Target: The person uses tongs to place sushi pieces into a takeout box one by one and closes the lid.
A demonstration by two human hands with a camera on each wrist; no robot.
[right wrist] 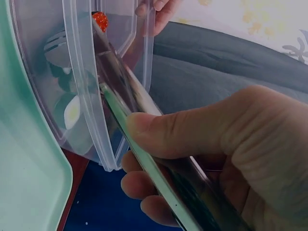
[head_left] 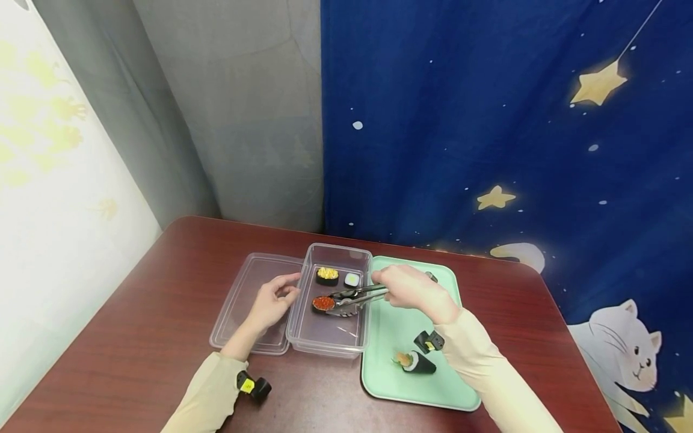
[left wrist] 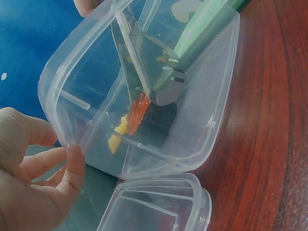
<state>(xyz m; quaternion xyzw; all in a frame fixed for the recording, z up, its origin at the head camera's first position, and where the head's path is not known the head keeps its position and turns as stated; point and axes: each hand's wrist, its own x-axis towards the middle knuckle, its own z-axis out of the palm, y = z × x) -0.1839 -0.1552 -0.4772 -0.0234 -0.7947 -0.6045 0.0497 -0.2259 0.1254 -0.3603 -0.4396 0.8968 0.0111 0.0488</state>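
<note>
Around your work: a clear box (head_left: 327, 347) stands mid-table, its lid (head_left: 238, 310) flat just beside it on the L, the green tray (head_left: 397, 385) close up on the R. In the box, toward its far end, sit a corn-topped sushi pc (head_left: 327, 276) and a small white roll w/ green centre (head_left: 352, 279); a dark cone roll (head_left: 421, 363) lies on its side at the near part of the tray, below your R wrist cam (head_left: 430, 341). The box's R wall stands btwn your R hand (head_left: 410, 288) and the food, so the metal tongs (head_left: 370, 294) reach in over that rim. Grip: your R hand is wrapped round the tongs' handles, thumb on top; the tongs' heads are inside the box at the roe sushi (head_left: 323, 303), nr the middle-L of the floor, but can't tell if they're clamping it or only touching. Your L hand (head_left: 273, 302) isn't clutching anything: fingers loosely bent, tips against the box's L side nr the rim. Surface: reddish-brown wood-look table (head_left: 135, 307), rounded corners. Room: grey drape (head_left: 243, 108) behind to the L, blue curtain (head_left: 433, 132) w/ stars and a white cat to the R, pale panel (head_left: 54, 210) w/ yellow marks far L.
</note>
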